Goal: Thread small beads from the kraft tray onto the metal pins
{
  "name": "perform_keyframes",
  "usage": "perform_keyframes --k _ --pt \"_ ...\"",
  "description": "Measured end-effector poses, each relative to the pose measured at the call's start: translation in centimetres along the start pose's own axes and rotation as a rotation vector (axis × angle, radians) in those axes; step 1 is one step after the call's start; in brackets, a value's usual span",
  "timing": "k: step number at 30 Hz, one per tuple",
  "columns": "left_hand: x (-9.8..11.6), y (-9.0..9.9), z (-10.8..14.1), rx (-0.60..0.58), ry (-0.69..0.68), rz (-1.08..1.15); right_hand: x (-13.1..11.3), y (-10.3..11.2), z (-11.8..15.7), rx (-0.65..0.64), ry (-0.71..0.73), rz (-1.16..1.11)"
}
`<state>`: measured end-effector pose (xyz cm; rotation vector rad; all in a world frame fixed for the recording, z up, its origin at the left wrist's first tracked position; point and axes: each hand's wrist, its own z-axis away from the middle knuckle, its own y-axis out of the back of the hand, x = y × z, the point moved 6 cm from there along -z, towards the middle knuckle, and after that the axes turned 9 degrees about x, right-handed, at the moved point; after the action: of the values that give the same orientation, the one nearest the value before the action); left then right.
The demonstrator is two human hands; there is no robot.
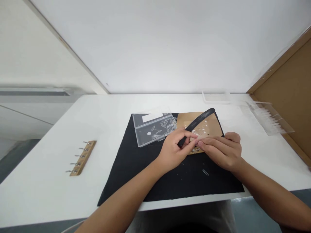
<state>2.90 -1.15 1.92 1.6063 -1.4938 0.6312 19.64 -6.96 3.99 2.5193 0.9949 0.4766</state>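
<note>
My left hand [175,147] is closed around the lower end of a curved black file [199,121], which slants up to the right. Its fingertips meet those of my right hand [222,149], also closed; whatever is pinched between them is too small to make out. Just beneath the fingertips is a wooden strip with metal clips [195,150], partly covered by the hands. Behind them a brown sheet [213,126] bears small white and clear pieces. An open clear plastic case [143,136] holding transparent nail tips lies left of the sheet.
All this rests on a black mat [136,174] on a white table [58,194]. One clear tip [205,172] lies near the mat's front. A second wooden clip strip [83,158] is at left. At right are a clear bag of tips [269,119] and a clear tray [216,98].
</note>
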Motion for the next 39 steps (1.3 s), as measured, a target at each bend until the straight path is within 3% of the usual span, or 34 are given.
perform_keyframes --k 7,10,18,39 --pt "-0.6 -0.6 0.4 -0.092 0.271 0.171 -0.6 0.3 -0.5 -0.021 0.089 0.008" --pt "-0.6 -0.9 0.5 -0.134 0.326 0.216 -0.7 0.4 -0.6 0.011 0.094 -0.008" --pt "-0.5 -1.0 0.6 -0.130 0.284 0.180 -0.8 0.4 -0.8 0.036 0.080 0.003" --pt "-1.0 -0.7 0.6 -0.085 0.253 0.074 1.0 -0.4 -0.1 -0.081 -0.107 -0.039"
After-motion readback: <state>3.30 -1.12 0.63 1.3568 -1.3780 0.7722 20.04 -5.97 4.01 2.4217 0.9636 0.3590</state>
